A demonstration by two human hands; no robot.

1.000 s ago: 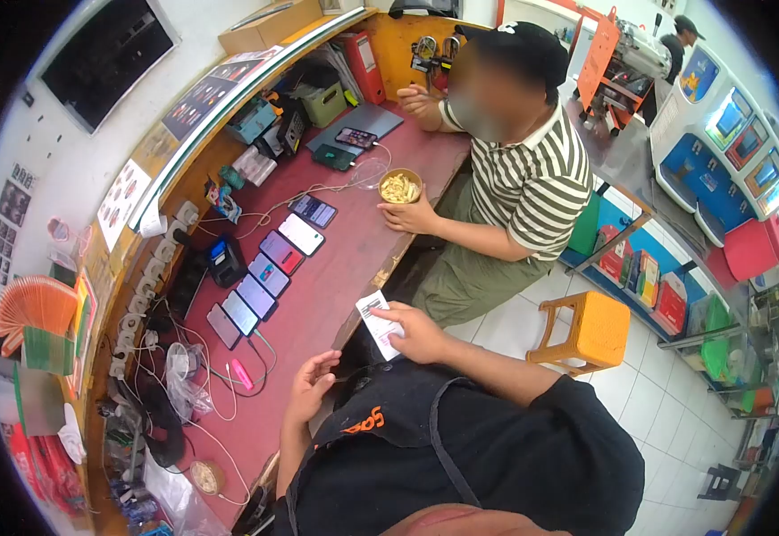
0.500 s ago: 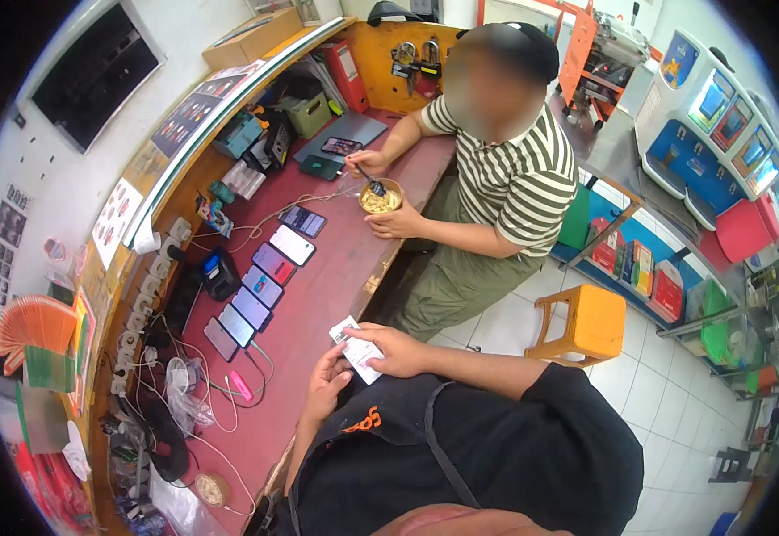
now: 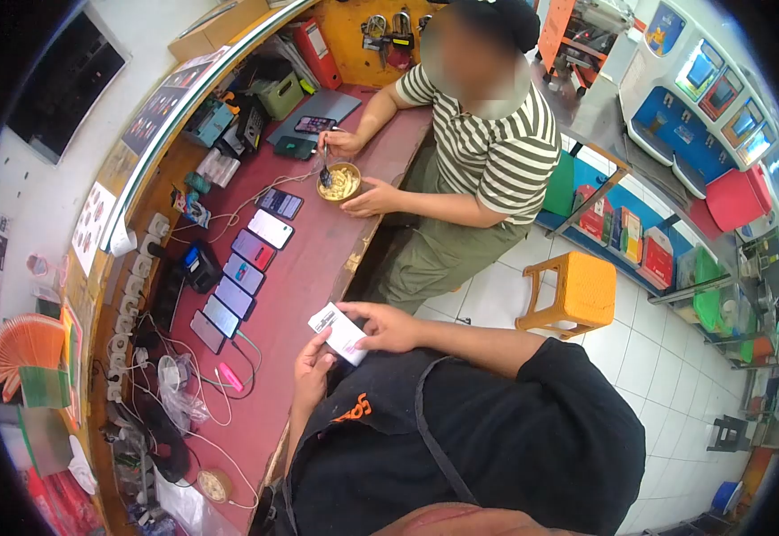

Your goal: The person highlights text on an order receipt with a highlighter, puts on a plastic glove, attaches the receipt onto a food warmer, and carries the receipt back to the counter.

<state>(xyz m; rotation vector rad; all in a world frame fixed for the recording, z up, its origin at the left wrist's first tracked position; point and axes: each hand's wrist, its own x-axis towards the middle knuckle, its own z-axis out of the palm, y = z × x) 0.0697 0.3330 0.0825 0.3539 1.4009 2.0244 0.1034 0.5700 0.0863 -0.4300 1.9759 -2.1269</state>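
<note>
A small white printed packet (image 3: 343, 338) is held between both my hands, in front of my chest at the edge of the red desk. My left hand (image 3: 311, 368) grips its lower left side between thumb and fingers. My right hand (image 3: 391, 327) holds the opposite side, the thumb pressed on its face and the fingers along the top edge. Dark print covers one end of the packet. On the desk nearby lies a slanted row of several phones (image 3: 236, 299), some with lit screens. A pink stick-like item (image 3: 230, 376) rests below them beside white cables.
Across the desk (image 3: 305, 268), a person (image 3: 488, 125) in a striped shirt holds a spoon in a bowl of food (image 3: 339, 182). An orange stool (image 3: 568, 293) stands on the tiled floor. Power sockets (image 3: 135, 290) and cables line the desk's left side; a round tub (image 3: 213, 485) sits at its near end.
My hands have shifted the packet so its printed face shows more fully. My right thumb has moved down towards its lower edge. The view has shifted slightly; the other person still holds the spoon.
</note>
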